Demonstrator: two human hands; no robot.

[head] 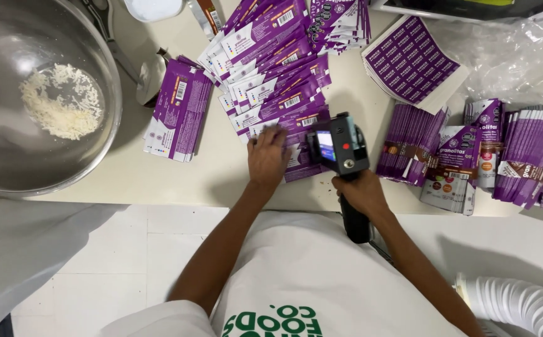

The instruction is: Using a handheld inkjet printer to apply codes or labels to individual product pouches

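With the left hand [267, 157] flat, fingers spread on the fanned purple pouches [277, 93], and the right hand [362, 192] seemingly clenched around the handheld printer [340, 146], a sliding pouch could smear the mark.

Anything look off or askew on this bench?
Nothing damaged or spilled. The purple pouches under the left hand lie fanned in an overlapping row, not squared. The right hand holds a black handheld printer over them. Loose white grains sit inside the steel bowl, contained.

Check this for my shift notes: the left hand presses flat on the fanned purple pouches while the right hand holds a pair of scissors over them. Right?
Not quite. The head view shows the right hand gripping a black handheld printer gun, not scissors. The left hand does press flat on the fanned purple pouches.
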